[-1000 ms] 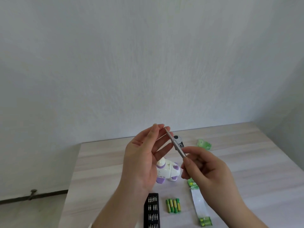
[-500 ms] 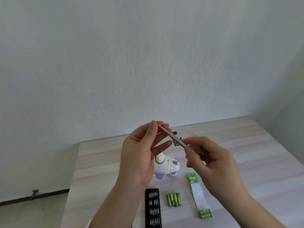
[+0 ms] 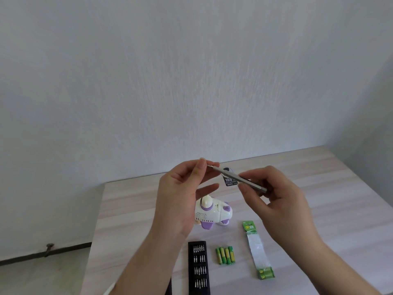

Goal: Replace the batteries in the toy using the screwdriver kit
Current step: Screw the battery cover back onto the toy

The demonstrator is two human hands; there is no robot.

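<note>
— Where does the table point(image 3: 319, 199) end?

— Its far edge runs along the white wall point(image 3: 191, 81), across the middle of the frame. Its left edge slants down to the lower left, and past it you see the floor point(image 3: 42, 273). The right side of the table is bare wood, with lots of room there. The far left corner is bare too.

— What are the hands doing?

— Both are up in the air above the table, in the middle of the frame. The right hand point(image 3: 278, 203) pinches the thin grey screwdriver point(image 3: 240, 178) between thumb and curled fingers. The left hand point(image 3: 182, 194) has its fingers bent round the pointed end, and the tips of its thumb and first finger pinch it. The screwdriver slants, higher at the left.

— And the toy?

— The toy point(image 3: 214, 213) sits on the table just under the hands. It is white and round with purple bits and little holes in its side. The left hand hides part of it.

— What else is down there?

— A black bit case point(image 3: 198, 267) lies open near the bottom, with rows of tiny silver bits. Just right of it lie four green and yellow batteries point(image 3: 225, 255), side by side and touching. Further right is a long torn battery pack point(image 3: 258, 250), with green ends. A small dark tag point(image 3: 230, 181) shows behind the screwdriver.
</note>
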